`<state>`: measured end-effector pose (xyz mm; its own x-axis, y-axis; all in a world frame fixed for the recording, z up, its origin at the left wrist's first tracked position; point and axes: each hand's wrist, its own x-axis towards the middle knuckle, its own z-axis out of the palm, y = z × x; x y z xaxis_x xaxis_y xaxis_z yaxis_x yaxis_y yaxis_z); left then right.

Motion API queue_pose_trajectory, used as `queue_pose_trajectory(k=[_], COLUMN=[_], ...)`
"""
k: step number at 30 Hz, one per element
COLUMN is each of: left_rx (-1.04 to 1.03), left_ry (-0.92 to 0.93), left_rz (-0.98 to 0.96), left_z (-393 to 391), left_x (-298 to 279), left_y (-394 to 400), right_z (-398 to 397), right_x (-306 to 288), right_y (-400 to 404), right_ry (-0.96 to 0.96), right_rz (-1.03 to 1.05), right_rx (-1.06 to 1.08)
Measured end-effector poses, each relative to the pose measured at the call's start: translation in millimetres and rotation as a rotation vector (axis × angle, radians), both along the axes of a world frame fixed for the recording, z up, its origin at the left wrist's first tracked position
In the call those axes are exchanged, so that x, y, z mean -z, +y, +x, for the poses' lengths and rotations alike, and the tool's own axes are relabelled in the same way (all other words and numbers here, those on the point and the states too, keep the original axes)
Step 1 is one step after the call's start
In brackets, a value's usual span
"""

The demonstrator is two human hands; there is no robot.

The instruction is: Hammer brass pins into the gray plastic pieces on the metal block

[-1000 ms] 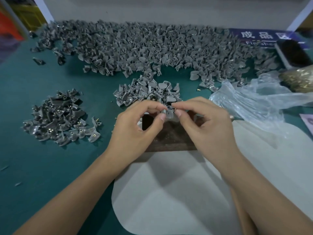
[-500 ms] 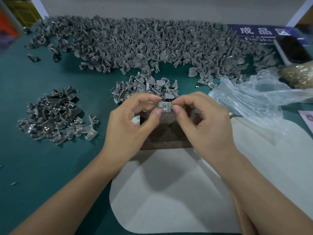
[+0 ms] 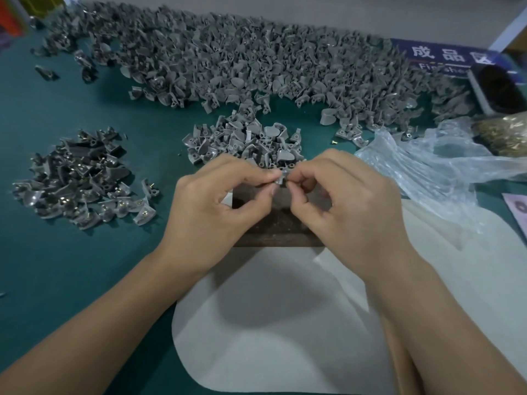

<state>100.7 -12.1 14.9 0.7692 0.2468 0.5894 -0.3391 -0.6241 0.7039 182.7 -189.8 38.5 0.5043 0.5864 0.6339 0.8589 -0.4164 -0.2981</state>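
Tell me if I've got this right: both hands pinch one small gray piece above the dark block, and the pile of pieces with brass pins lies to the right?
Not quite. The head view shows the pile with brass pins on the left. As you said, the left hand and right hand pinch one small gray piece above the dark block.

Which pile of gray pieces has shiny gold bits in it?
The small pile on the left, beside the left hand. Brass glints on its pieces; the middle pile and big back heap look plain gray.
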Motion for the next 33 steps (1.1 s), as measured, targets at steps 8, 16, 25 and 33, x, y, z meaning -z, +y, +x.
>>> queue_pose_trajectory(k=[8, 16, 25, 33], left_rx=[-0.015, -0.009, 0.009, 0.052], left_ry=[0.022, 0.036, 0.037, 0.057], left_rz=[-0.081, -0.065, 0.017, 0.017], left_z=[-0.8, -0.7, 0.5, -0.2], left_x=[-2.5, -3.4, -3.2, -6.0], left_y=[0.0, 0.2, 2.8, 8.7], right_z=[-2.5, -2.5, -2.4, -1.4], right_x=[5.3, 6.6, 3.5, 3.3], right_y=[3.2, 4.5, 4.5, 3.4], right_ry=[0.112, 0.137, 0.038, 0.056], right_rz=[0.049, 0.074, 0.005, -0.006], right_rx=[-0.008, 0.015, 0.007, -0.039])
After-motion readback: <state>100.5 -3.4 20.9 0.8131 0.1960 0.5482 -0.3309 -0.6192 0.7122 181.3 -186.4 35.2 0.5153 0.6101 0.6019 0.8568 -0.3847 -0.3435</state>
